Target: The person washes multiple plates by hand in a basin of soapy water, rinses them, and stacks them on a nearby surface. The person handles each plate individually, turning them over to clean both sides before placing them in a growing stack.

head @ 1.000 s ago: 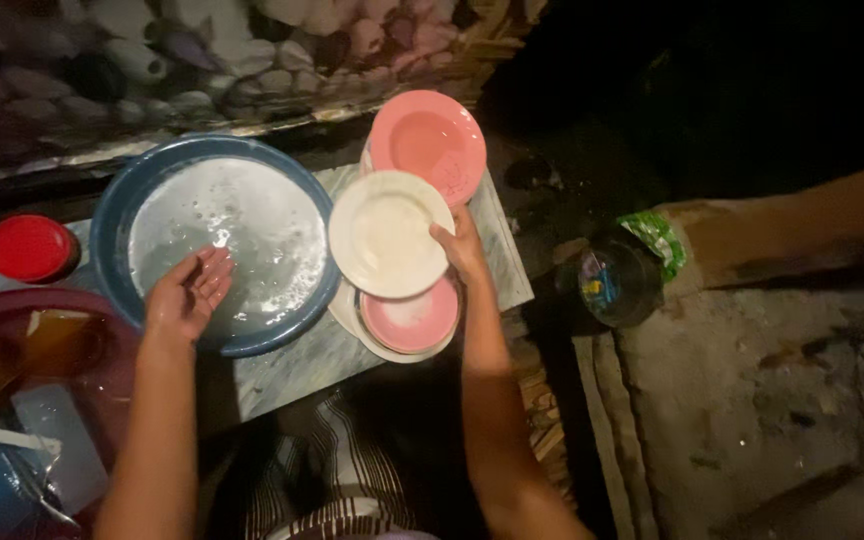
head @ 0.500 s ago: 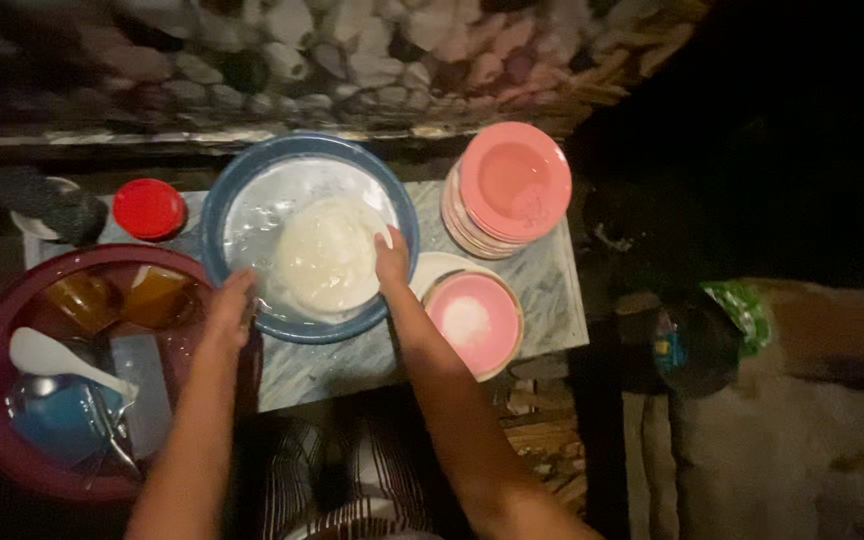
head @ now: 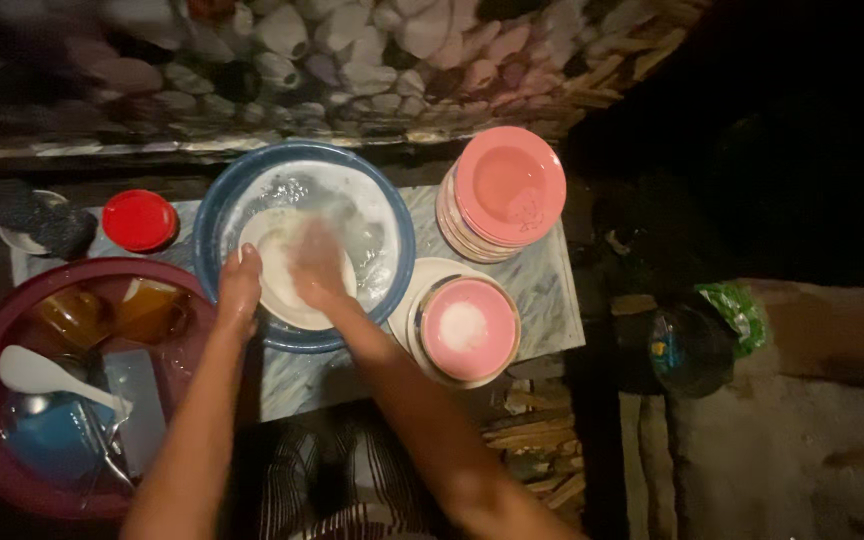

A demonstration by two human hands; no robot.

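Nearby — pink plate stack (head: pixel 504 195), red lid (head: pixel 139 220).

Both forearms are bare from the elbow down, with no sleeves, watch or bangles showing. The left hand (head: pixel 239 287) has no ring or glove that I can make out; the right hand (head: pixel 317 265) is blurred, so its fingers are hard to tell apart. Below the arms, a dark-and-pale striped cloth garment (head: pixel 327 480) covers the lap.
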